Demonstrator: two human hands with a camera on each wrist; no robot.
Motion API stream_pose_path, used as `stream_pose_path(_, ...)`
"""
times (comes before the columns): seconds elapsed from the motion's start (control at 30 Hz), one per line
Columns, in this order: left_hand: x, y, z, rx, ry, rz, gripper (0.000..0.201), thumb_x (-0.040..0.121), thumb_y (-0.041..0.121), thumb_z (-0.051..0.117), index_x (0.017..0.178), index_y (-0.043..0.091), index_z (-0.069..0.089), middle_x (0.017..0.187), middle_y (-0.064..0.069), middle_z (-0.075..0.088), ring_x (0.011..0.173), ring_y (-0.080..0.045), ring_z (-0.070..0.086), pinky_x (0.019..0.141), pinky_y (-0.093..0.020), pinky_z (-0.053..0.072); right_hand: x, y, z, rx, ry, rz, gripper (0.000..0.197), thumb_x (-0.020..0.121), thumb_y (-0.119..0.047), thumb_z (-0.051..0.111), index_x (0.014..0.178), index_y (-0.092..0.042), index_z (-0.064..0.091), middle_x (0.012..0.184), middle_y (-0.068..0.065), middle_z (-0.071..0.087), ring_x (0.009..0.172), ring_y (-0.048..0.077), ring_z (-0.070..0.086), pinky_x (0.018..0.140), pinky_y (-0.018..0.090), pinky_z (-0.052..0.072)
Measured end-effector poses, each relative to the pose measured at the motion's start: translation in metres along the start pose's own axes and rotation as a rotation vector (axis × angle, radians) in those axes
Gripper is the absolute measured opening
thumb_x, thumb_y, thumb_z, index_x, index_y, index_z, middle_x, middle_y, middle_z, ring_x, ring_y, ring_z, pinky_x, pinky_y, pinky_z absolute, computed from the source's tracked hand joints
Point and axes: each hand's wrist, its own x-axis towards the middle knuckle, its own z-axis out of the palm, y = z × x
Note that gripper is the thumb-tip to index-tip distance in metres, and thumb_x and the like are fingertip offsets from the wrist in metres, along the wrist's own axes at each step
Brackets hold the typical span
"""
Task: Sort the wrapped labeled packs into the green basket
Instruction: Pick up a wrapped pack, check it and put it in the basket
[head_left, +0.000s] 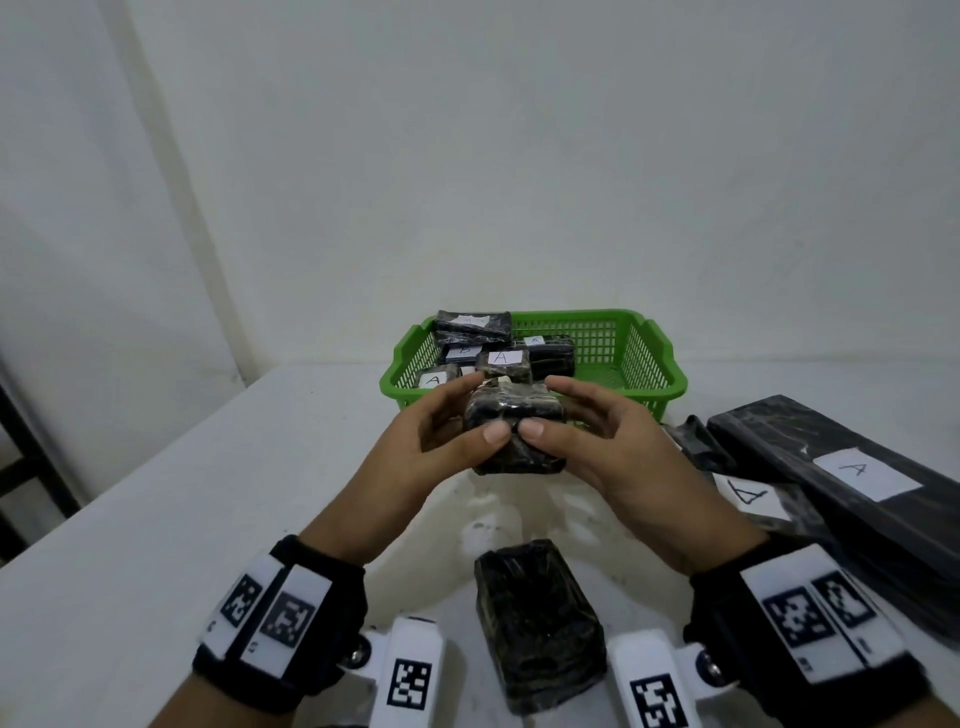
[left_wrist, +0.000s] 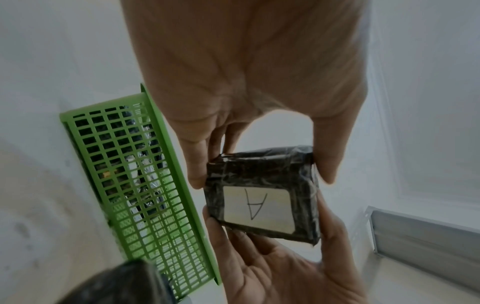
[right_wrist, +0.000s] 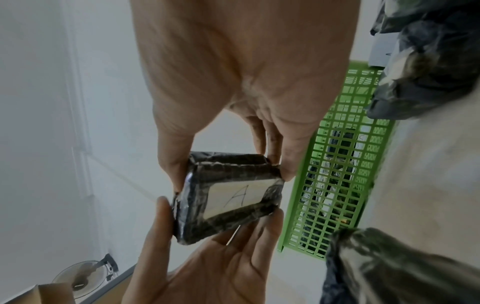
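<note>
Held pack: a small block wrapped in black plastic (head_left: 514, 431), up off the table in front of the green basket (head_left: 654, 364), caught between both hands.
Its label: a white sticker with a handwritten A (left_wrist: 257, 207), turned away from the person, readable only in the 2 wrist views.
Left hand: the left hand (head_left: 431, 441) grasps the pack's left side, thumb on the near face and fingers curled round the far edge.
Right hand: the right hand (head_left: 608, 447) grasps the right side the same way; the 2 thumb tips sit just beside each other on the near face.
Basket: it stands on the white table (head_left: 182, 493) against the wall, with several wrapped packs (head_left: 545, 353) piled in its left half; labels reading A and B show among them.
Loose pack: another black wrapped block (head_left: 540, 623) lies on the table near the person, between the wrists, label not visible.
Right side: a long black wrapped parcel (head_left: 831, 467) with an A sticker lies right of the hands, and a flatter pack with an A label (head_left: 748, 493) rests just beside it.
</note>
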Motion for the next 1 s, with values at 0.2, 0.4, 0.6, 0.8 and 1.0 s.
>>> stream_pose_path(0.2, -0.001, 0.006, -0.001, -0.039, 0.029, 0.026, 0.061, 0.076, 0.037, 0.074, 0.133, 0.020, 0.061, 0.129, -0.004, 0.071, 0.124, -0.024, 0.066, 0.110, -0.054, 0.047, -0.002, -0.003, 0.001, -0.021, -0.092, 0.017, 0.094, 0.058, -0.030, 0.095, 0.143, -0.019, 0.057, 0.134, -0.003, 0.071, 0.124, 0.011, 0.067, 0.109, 0.038, 0.053)
stream_pose_path(0.4, -0.001, 0.005, -0.002, -0.053, 0.016, 0.004, 0.069, 0.072, 0.034, 0.078, 0.136, 0.019, 0.059, 0.131, -0.005, 0.070, 0.125, -0.025, 0.065, 0.112, -0.056, 0.044, -0.005, -0.006, 0.001, -0.013, -0.113, 0.001, 0.078, 0.064, -0.030, 0.098, 0.133, -0.024, 0.063, 0.129, -0.007, 0.074, 0.125, 0.009, 0.067, 0.111, 0.038, 0.051)
stream_pose_path(0.6, 0.000, 0.006, -0.006, -0.043, 0.039, 0.017, 0.080, 0.067, 0.032, 0.082, 0.141, 0.015, 0.056, 0.133, -0.005, 0.069, 0.127, -0.023, 0.064, 0.112, -0.054, 0.045, -0.004, -0.006, 0.002, -0.031, -0.079, -0.002, 0.080, 0.065, -0.027, 0.098, 0.135, -0.021, 0.062, 0.130, -0.005, 0.073, 0.122, 0.009, 0.069, 0.107, 0.033, 0.054)
stream_pose_path(0.8, 0.000, 0.004, -0.007, -0.006, 0.028, 0.116, 0.099, 0.063, 0.007, 0.093, 0.148, 0.021, 0.045, 0.149, 0.008, 0.054, 0.138, -0.009, 0.052, 0.096, -0.028, 0.056, -0.007, -0.014, 0.001, -0.014, -0.090, 0.100, 0.056, 0.079, -0.048, 0.074, 0.119, -0.009, 0.074, 0.116, 0.009, 0.078, 0.099, 0.034, 0.077, 0.082, 0.042, 0.064)
stream_pose_path(1.0, 0.000, 0.006, 0.001, -0.016, 0.025, 0.078, 0.079, 0.083, 0.031, 0.083, 0.151, 0.026, 0.043, 0.145, 0.005, 0.058, 0.127, -0.012, 0.063, 0.095, -0.032, 0.058, -0.007, -0.009, -0.001, -0.064, -0.041, 0.052, 0.038, 0.089, -0.017, 0.077, 0.126, -0.012, 0.071, 0.113, 0.007, 0.080, 0.098, 0.022, 0.078, 0.068, 0.034, 0.064)
